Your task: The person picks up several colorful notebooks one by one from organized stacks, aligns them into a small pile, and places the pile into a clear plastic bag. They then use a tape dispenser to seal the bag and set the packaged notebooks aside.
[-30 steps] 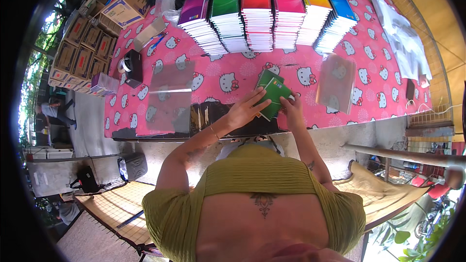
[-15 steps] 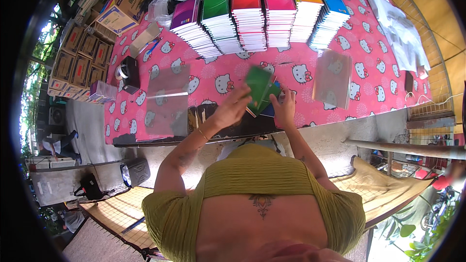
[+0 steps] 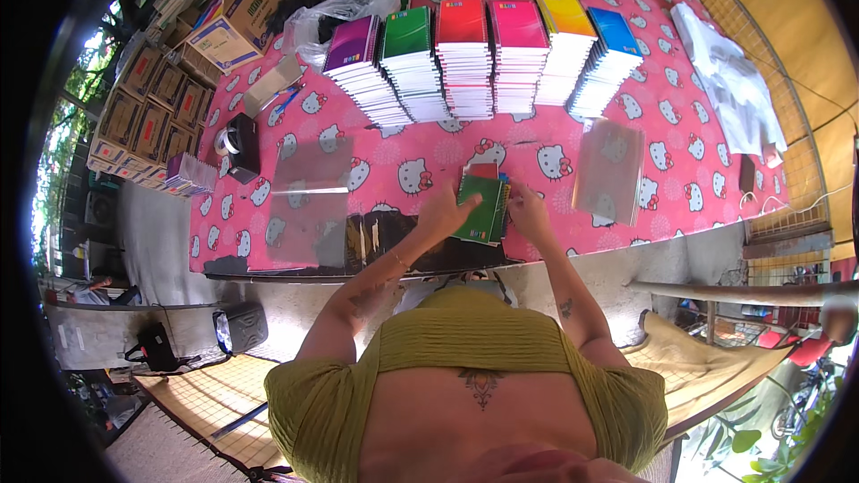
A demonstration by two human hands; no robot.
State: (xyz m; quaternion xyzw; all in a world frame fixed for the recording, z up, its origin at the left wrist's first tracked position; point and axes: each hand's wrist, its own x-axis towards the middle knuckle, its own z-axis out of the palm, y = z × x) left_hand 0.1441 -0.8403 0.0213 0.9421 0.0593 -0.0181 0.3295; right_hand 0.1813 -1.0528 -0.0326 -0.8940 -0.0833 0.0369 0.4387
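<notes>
Near the table's front edge, a small bundle of spiral notebooks is between my two hands. A green notebook (image 3: 480,213) lies on top, and part of a red notebook (image 3: 484,170) sticks out beyond its far end. Slivers of blue and yellow show at the right side. My left hand (image 3: 442,213) is closed on the green notebook's left side, thumb on the cover. At the bundle's right edge my right hand (image 3: 530,216) has its fingers bent against the notebooks. Behind them stand tall stacks of purple (image 3: 352,45), green (image 3: 407,33), red (image 3: 463,21), pink (image 3: 519,25), yellow (image 3: 565,15) and blue notebooks (image 3: 615,31).
Clear plastic sleeves (image 3: 608,174) lie to the right, and a clear sheet (image 3: 309,201) to the left. A black tape dispenser (image 3: 240,150) stands at the left edge. White plastic (image 3: 729,80) covers the far right. Cardboard boxes (image 3: 148,107) are stacked beyond the table's left side.
My left hand has brought the tilted green notebook down onto the others, and it now lies straighter. My right hand stays at the bundle's right side. The view has shifted slightly.
</notes>
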